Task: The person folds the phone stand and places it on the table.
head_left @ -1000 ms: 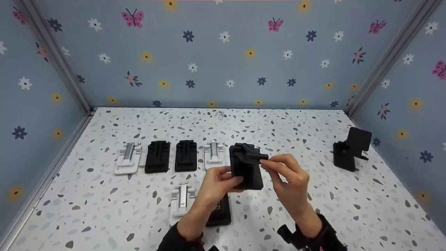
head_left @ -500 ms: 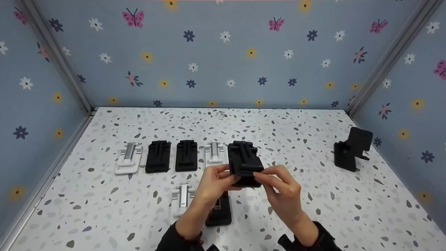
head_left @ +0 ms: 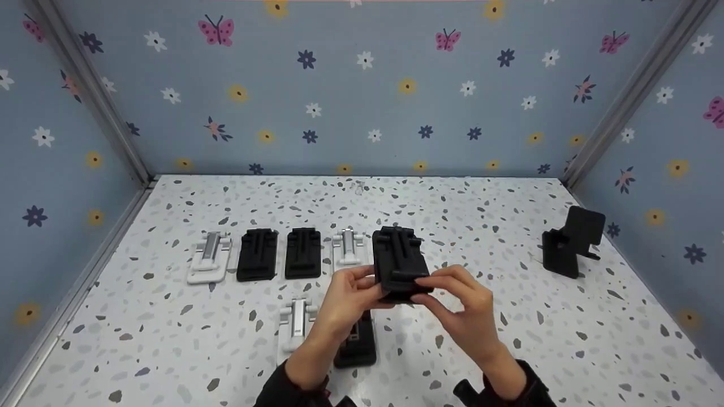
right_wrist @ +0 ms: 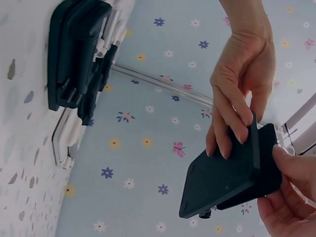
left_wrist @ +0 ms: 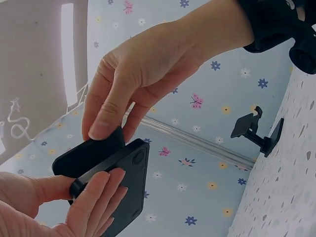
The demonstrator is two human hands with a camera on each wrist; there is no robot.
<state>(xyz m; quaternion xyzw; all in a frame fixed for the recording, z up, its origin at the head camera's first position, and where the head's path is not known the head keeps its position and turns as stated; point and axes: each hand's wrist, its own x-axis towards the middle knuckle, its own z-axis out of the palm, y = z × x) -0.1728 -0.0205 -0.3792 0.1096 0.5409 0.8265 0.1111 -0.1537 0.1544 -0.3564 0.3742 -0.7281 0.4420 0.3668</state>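
Observation:
A black folding phone stand (head_left: 400, 254) is held up off the table in both hands. My left hand (head_left: 342, 308) grips its left edge, thumb in front and the other fingers behind the base. At the lower right corner, my right hand (head_left: 466, 314) pinches the stand between thumb and fingers. The phone plate (left_wrist: 86, 155) lies close over the base (left_wrist: 131, 177), with a narrow wedge of space between them in the left wrist view. Under my left forearm lie a white phone stand (head_left: 297, 325) and another black phone stand (head_left: 362, 347), both partly hidden.
Behind the left hand is a row of folded stands: white (head_left: 209, 265), black (head_left: 257, 257), black (head_left: 304, 254) and white (head_left: 349, 249). An unfolded black stand (head_left: 584, 232) stands at the far right. Patterned walls (head_left: 362, 107) enclose the speckled table (head_left: 481, 220).
The stand's arm and plate have swung down from sticking out to the right to lying over the base. My right hand has moved left and lower with them. The left hand has kept its grip.

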